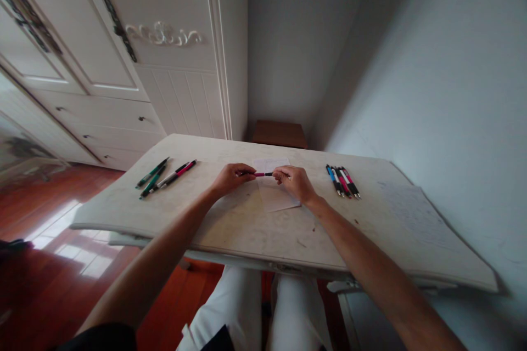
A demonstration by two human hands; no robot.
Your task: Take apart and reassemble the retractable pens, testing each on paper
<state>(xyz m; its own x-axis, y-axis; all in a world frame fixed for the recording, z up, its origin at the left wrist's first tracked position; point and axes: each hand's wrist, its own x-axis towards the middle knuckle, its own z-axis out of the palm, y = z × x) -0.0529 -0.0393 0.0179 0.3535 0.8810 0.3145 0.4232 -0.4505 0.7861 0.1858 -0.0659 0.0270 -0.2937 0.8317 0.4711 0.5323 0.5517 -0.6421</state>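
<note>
Above the middle of the desk, a pink and black pen (260, 174) lies level between my two hands. My left hand (234, 178) is closed around its pink end, and my right hand (294, 180) pinches the black end. The fingers hide both ends of the pen. Beneath my hands rests a sheet of white paper (278, 197). To the left are several pens, among them a green pen (153, 171) and a pink and black pen (181, 172). On the right, several pens in blue, white, pink and black (343, 181) lie side by side.
The worn white desk (247, 230) has a scribbled sheet (415, 214) at its right end. Behind it stand a white wardrobe (177, 93) and a small brown wooden piece (280, 132). A grey wall (453, 93) borders the right side.
</note>
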